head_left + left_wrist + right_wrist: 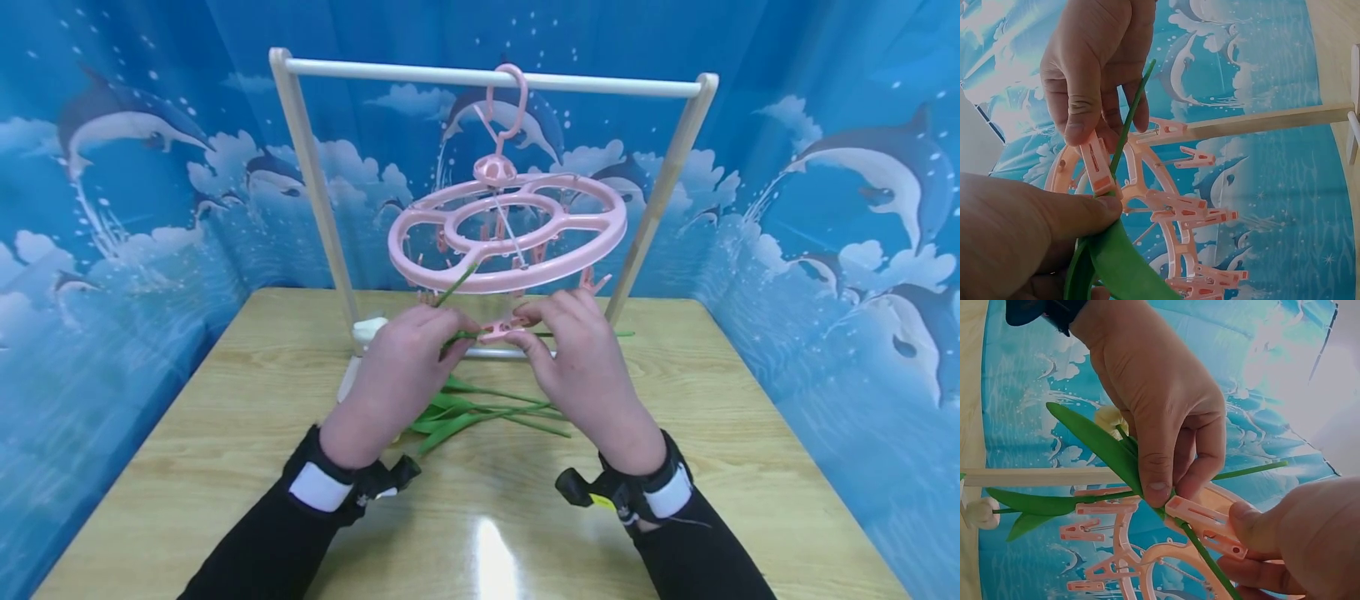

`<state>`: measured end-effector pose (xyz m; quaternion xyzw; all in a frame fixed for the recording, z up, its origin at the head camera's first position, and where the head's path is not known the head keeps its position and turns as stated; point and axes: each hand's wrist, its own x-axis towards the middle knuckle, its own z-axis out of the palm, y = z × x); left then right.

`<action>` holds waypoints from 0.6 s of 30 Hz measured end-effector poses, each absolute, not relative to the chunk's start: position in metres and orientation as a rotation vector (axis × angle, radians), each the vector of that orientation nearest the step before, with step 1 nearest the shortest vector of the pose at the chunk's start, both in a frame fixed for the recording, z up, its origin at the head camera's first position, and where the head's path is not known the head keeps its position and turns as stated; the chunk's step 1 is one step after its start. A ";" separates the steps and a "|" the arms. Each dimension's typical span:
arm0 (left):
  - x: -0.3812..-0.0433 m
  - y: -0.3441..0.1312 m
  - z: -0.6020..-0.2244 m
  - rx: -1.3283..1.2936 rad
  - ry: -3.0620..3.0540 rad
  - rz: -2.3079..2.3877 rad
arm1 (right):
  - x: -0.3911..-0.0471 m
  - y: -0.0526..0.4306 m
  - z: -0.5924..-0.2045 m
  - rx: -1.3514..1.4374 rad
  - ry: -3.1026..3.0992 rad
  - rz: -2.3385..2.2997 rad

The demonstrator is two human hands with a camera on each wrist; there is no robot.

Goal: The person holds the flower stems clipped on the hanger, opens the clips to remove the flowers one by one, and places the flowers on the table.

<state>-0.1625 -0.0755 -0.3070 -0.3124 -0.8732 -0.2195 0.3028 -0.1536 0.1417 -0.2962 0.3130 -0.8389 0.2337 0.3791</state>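
Note:
My left hand (408, 362) pinches the green stem of a tulip with a white bloom (1110, 419), close to its long leaf (1088, 437). My right hand (581, 358) pinches a pink clothespin (1097, 165) between thumb and fingers. The clothespin's tip meets the stem right at my left fingertips, and the stem (1132, 115) runs on past it toward the right hand. Above both hands, a round pink clip hanger (510, 271) hangs by its hook from a rod. Another white tulip (982, 512) lies across the hanger's clips in the right wrist view.
A wooden frame (318, 183) with a white top rod (405, 72) stands behind my hands. More tulip stems and leaves (472, 412) lie on the wooden table (247, 467) under my hands. Several pink clips (1194, 157) dangle from the hanger. A blue dolphin-print curtain (112, 208) surrounds the table.

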 end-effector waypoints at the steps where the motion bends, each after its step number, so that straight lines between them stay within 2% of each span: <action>1: -0.162 -0.075 -0.307 -0.830 -2.315 -0.578 | -0.153 0.142 -0.296 0.795 -2.141 0.601; 18: -0.160 -0.072 -0.304 -0.812 -2.387 -0.569 | -0.153 0.142 -0.298 0.783 -2.083 0.589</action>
